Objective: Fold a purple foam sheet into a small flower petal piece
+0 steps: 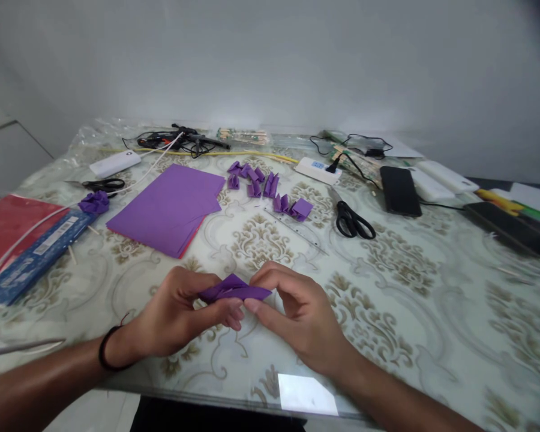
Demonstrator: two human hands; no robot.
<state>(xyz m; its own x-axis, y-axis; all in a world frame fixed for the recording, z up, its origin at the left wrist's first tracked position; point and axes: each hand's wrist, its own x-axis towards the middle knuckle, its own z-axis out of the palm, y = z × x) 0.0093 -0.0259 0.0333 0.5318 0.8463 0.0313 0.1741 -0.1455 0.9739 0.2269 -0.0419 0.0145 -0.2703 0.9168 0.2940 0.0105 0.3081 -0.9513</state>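
A folded piece of purple paper (234, 290) is held just above the near part of the table, its top coming to a point. My left hand (180, 309) pinches its left part between thumb and fingers. At its right end, my right hand (297, 306) grips it with the thumb in front and the fingers behind. Beyond my hands lie several small folded purple paper pieces (270, 185). To their left is a stack of purple paper sheets (162, 207), with a red edge showing beneath.
Black-handled scissors (353, 222) lie right of centre, near a clear ruler (297, 231) and a phone (400, 191). A white power strip (317, 170) sits farther back. At left are a blue-and-red packet (36, 255), crumpled purple paper (94, 203) and other scissors (103, 184).
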